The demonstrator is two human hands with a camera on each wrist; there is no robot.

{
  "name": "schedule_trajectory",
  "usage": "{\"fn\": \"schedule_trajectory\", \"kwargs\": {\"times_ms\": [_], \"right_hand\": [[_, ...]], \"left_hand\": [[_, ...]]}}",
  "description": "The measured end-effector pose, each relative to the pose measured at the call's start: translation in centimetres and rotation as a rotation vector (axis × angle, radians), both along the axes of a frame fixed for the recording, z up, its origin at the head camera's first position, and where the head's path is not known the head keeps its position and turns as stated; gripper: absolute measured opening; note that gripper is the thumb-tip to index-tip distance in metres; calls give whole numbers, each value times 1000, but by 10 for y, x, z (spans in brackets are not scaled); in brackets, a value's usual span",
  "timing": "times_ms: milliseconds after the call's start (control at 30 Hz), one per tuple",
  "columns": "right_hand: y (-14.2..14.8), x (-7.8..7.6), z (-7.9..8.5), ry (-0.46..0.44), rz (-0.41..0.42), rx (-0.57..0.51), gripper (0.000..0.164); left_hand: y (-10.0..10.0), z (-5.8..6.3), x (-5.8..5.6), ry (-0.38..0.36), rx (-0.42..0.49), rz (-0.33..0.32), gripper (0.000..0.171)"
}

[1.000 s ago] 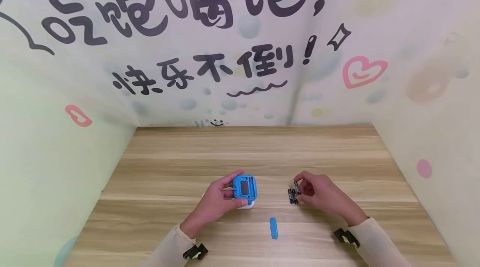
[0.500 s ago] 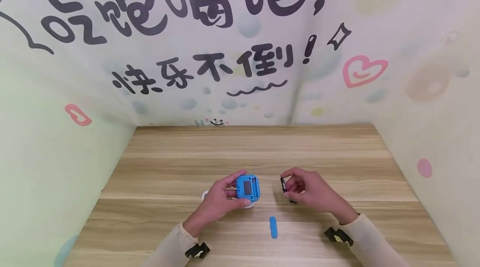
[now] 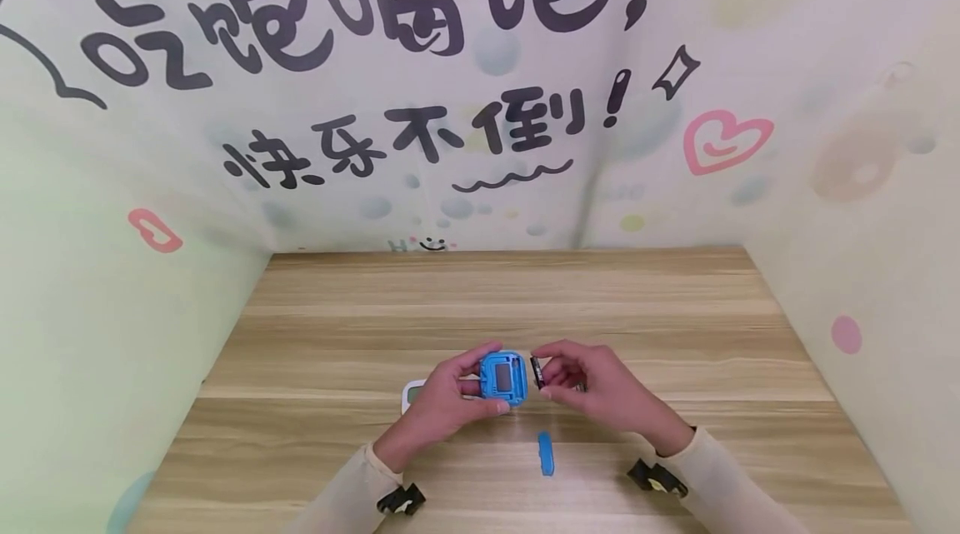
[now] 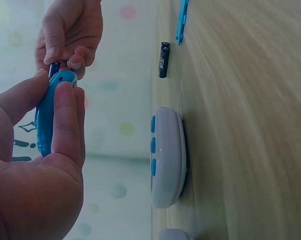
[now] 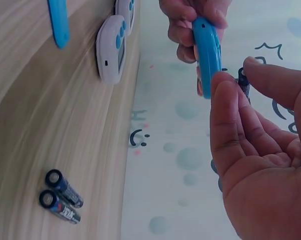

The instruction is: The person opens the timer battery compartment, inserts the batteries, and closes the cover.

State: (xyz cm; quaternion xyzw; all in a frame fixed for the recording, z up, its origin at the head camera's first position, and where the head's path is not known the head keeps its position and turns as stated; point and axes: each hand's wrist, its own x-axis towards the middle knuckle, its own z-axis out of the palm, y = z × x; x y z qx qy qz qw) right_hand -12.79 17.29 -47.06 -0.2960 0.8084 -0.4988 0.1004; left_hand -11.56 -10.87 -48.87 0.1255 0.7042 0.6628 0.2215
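My left hand [image 3: 438, 407] holds a small blue electronic device [image 3: 504, 380], its back up and its battery compartment uncovered. Between the thumb and fingers of my right hand [image 3: 611, 384] is a small dark battery [image 3: 537, 371], just right of the device in the head view. Whether the two touch, I cannot tell. On the table, in the right wrist view, lie two more batteries [image 5: 63, 192] side by side; my right hand mostly hides them in the head view. A slim blue battery cover [image 3: 546, 454] lies in front of the hands.
Two white devices stand on the wooden table [image 3: 315, 326]; the nearer white device [image 4: 168, 157] has blue buttons in the left wrist view. My left hand partly covers a white device with a screen [image 3: 412, 395]. Printed walls [image 3: 352, 209] enclose the table's back and sides.
My right hand has lifted one battery away from the others and carried it left to the device's edge. My left hand has shifted slightly right with the blue device.
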Motion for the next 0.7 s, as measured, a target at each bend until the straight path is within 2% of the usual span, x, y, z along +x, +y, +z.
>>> {"fn": "schedule_trajectory", "kwargs": {"times_ms": [367,533,700], "right_hand": [[-14,7,0,50,28,70,41],[-19,11,1,164,12,114,42],[-23,14,1,294,-31,228,44]], "left_hand": [[3,-1,-1,2,-16,-10,80],[4,-2,-1,4,-10,-5,80],[5,-2,0,-14,15,-3,80]]}}
